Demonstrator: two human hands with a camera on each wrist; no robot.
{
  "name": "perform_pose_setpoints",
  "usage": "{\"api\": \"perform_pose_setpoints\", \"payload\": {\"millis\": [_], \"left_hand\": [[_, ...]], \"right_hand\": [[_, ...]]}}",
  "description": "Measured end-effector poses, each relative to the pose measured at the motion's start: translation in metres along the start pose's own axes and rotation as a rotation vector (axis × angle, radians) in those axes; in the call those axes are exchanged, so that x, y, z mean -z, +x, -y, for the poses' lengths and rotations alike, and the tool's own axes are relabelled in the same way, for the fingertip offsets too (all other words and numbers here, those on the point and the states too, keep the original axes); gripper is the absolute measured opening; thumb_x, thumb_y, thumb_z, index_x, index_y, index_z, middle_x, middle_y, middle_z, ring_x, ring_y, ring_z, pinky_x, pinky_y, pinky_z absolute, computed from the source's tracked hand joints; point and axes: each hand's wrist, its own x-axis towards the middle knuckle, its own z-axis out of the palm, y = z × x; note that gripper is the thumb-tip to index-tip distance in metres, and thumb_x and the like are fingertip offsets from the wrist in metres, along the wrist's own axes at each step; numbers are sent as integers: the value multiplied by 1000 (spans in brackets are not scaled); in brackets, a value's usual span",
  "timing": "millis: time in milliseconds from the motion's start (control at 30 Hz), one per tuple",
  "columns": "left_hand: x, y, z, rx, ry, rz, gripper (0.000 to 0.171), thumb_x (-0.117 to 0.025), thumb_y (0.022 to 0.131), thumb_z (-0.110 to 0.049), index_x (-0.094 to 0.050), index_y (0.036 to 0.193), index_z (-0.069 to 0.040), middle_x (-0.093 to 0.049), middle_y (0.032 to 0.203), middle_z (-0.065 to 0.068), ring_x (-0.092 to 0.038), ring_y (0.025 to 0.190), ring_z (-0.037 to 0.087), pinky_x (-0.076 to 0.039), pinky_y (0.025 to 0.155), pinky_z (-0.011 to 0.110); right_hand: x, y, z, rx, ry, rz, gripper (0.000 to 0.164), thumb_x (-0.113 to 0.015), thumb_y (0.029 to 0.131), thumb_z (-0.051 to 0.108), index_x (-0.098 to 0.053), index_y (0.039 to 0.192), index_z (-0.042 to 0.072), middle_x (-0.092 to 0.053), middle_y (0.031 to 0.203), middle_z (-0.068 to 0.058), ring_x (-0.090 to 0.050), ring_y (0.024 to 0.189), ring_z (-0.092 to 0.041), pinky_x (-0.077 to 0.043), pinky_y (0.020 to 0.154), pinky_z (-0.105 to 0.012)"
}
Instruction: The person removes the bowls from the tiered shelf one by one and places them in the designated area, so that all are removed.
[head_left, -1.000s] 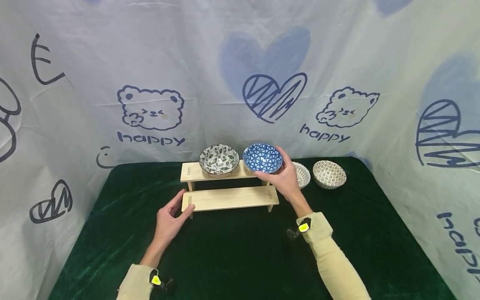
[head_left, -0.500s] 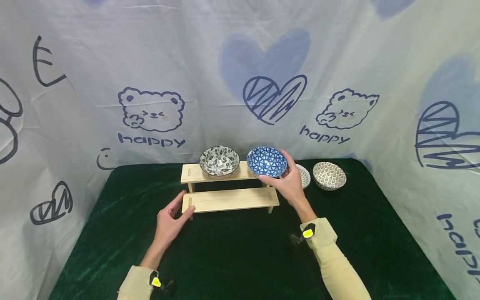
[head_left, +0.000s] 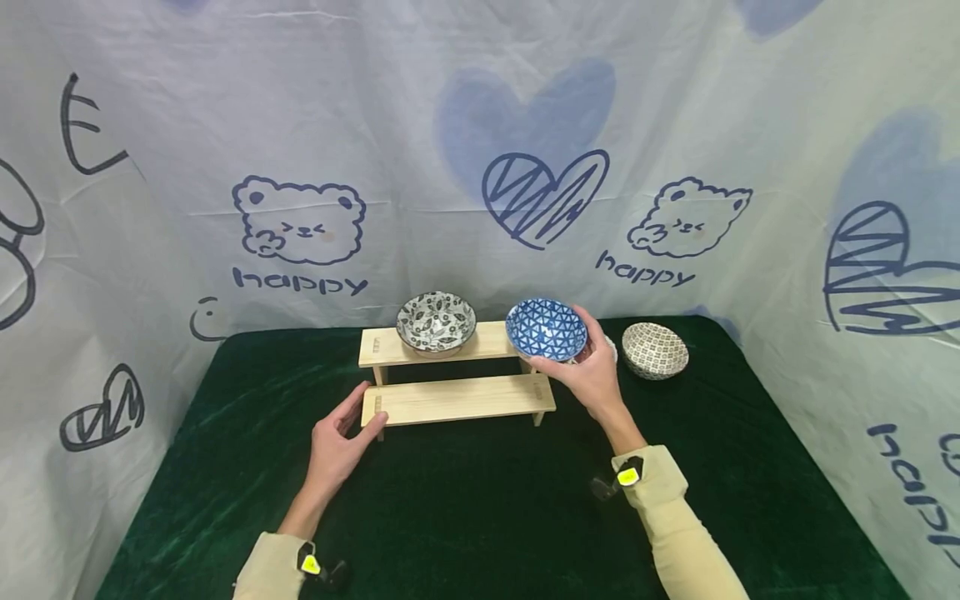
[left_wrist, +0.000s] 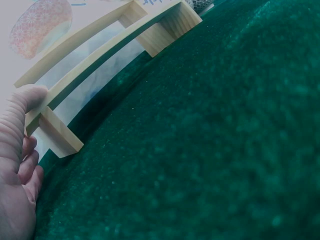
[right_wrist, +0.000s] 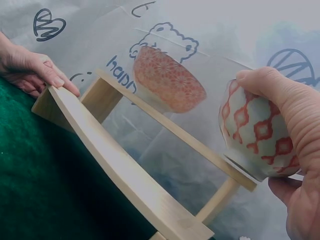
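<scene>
A two-tier wooden shelf (head_left: pixel 459 398) stands on the green cloth. My left hand (head_left: pixel 335 447) grips the left end of its lower board, thumb on top and fingers under the edge in the left wrist view. My right hand (head_left: pixel 588 372) holds a bowl (head_left: pixel 546 329), blue with white triangles inside, by its right side at the upper board's right end. Its outside shows red diamonds in the right wrist view; I cannot tell whether its base touches the board. A bowl with dark floral patterning (head_left: pixel 436 322), reddish outside, sits on the upper board's left part.
Right of the shelf, a brown-patterned bowl (head_left: pixel 655 351) lies tilted on the green cloth (head_left: pixel 480 508). Another pale bowl (head_left: pixel 611 348) is mostly hidden behind my right hand. A white printed curtain (head_left: pixel 420 167) hangs behind and at both sides.
My right hand has moved right and slightly nearer with the blue bowl, covering more of the pale bowl behind. My left hand stays on the lower board.
</scene>
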Motion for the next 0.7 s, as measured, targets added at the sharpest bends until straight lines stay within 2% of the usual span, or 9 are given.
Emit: {"api": "perform_pose_setpoints", "payload": {"millis": [133,300,700], "left_hand": [[1,-1,-1,7,-6,-6,64,-78,96,-19,-52,152,-2,-51,156,18,-49,145,35,-38,120,50],[1,-1,1,2,2,2,65,-77,97,-19,-50,153,-1,-50,157,18,-48,146,36,-37,120,51],[3,-2,-7,-18,23,8,64,-76,97,-15,-50,152,2,-51,155,21,-49,144,39,-38,118,53]], "right_hand": [[7,-4,0,0,-24,-9,98,-91,78,12,-36,159,8,-41,159,-16,-47,142,-36,-42,117,-52],[18,-8,-3,-46,-26,-23,100,-91,80,12,-32,161,7,-38,160,-17,-45,144,-36,-41,119,-50],[42,-23,-4,-121,-75,-50,99,-89,84,16,-29,163,13,-35,164,-14,-42,147,-35,-40,119,-50]]}}
